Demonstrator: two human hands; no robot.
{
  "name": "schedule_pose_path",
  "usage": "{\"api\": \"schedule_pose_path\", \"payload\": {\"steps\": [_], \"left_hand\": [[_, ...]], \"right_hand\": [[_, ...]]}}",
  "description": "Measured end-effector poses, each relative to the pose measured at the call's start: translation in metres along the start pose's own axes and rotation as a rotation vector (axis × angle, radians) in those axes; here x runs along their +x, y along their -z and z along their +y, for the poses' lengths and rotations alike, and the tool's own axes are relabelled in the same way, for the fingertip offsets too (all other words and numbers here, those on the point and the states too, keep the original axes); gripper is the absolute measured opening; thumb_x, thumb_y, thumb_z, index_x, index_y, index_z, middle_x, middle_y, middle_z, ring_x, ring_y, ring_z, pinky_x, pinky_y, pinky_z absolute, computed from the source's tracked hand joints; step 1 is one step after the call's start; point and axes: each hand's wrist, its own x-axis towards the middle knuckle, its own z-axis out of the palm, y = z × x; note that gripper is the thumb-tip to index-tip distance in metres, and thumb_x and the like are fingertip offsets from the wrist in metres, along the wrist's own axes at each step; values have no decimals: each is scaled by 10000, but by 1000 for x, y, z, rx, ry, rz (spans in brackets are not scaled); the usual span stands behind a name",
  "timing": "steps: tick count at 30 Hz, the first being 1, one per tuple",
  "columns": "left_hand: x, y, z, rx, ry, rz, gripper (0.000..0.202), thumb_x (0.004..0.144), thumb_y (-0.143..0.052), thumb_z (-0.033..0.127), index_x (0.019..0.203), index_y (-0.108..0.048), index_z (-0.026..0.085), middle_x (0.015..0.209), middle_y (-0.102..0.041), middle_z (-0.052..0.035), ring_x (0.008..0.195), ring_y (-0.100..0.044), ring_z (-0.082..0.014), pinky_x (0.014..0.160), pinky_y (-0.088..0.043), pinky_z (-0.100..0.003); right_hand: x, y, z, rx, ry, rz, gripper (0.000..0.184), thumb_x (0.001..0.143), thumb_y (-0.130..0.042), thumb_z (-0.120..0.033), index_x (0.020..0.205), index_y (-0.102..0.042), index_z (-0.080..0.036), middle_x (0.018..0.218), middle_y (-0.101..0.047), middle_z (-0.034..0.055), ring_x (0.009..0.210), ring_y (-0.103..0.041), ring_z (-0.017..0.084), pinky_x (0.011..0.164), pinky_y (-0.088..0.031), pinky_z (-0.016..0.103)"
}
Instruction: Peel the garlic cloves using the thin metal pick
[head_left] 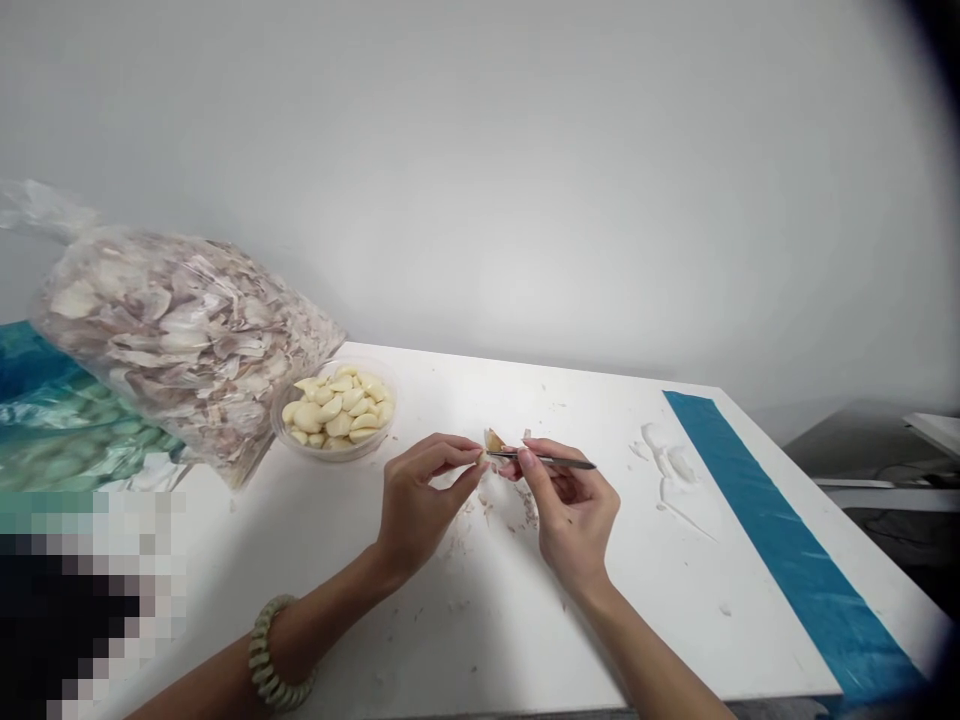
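Note:
My left hand [420, 495] pinches a small pale garlic clove [483, 457] between thumb and fingertips, and most of the clove is covered. My right hand [576, 505] grips a slim metal knife [559, 461], its tip pointing left and touching or almost touching the clove. A piece of brownish garlic skin [494, 441] shows just behind the two hands' fingertips. Bits of peel are scattered on the white table beneath them. Left of my hands stands a clear round tub [341, 455] full of peeled garlic cloves [345, 402].
A large clear bag of garlic skins [187, 330] leans behind the tub at left. Beside it lies a green plastic bag [82, 415] with pale contents. Loose white skins [667, 460] lie on the right of the table [720, 600], near a blue tape strip [780, 530]. A wall rises behind.

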Motion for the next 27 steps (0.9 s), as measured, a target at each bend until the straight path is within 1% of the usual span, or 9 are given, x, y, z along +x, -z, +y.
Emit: {"api": "schedule_pose_path", "payload": {"steps": [7, 12, 16, 21, 24, 27], "left_hand": [[-1, -2, 2, -58, 80, -8, 29, 705, -701, 161, 710, -673, 170, 812, -699, -26, 757, -658, -120, 684, -593, -224], [-1, -2, 6, -146, 202, -31, 41, 708, -704, 195, 719, -677, 167, 829, -691, -33, 789, -655, -128, 706, -596, -234], [1, -2, 9, -197, 281, -31, 75, 697, -715, 210, 695, -664, 154, 827, -687, -41, 795, -653, -130, 698, -597, -225], [2, 0, 11, -253, 323, -23, 94, 692, -719, 208, 680, -646, 151, 830, -684, -38, 814, -651, -125, 705, -588, -200], [2, 0, 10, -274, 337, -19, 91, 682, -729, 205, 694, -656, 153, 833, -683, -35, 816, -651, -121, 702, -586, -188], [2, 0, 9, -290, 330, -8, 86, 677, -734, 199, 703, -664, 157, 838, -681, -28, 806, -651, -116, 706, -588, -190]], "right_hand": [[1, -1, 1, 54, -39, 9, 89, 785, -662, -213, 860, -659, -164, 696, -723, 34, 591, -696, 170, 569, -596, 286], [2, -1, 3, 119, -40, 29, 86, 774, -674, -209, 843, -660, -160, 681, -721, 40, 592, -697, 182, 562, -594, 296], [4, 1, 4, 122, -40, 50, 90, 775, -673, -207, 851, -660, -160, 654, -712, 35, 581, -690, 180, 559, -585, 300], [4, 2, 5, 142, -15, 60, 73, 774, -674, -186, 844, -666, -166, 607, -695, 12, 542, -677, 163, 554, -578, 287], [3, 1, 4, 121, 10, 53, 92, 766, -679, -180, 858, -677, -173, 665, -717, 25, 559, -687, 172, 547, -582, 291], [2, 1, 3, 86, 66, 49, 121, 763, -678, -159, 880, -687, -193, 747, -735, 29, 613, -701, 174, 595, -598, 302]]}}
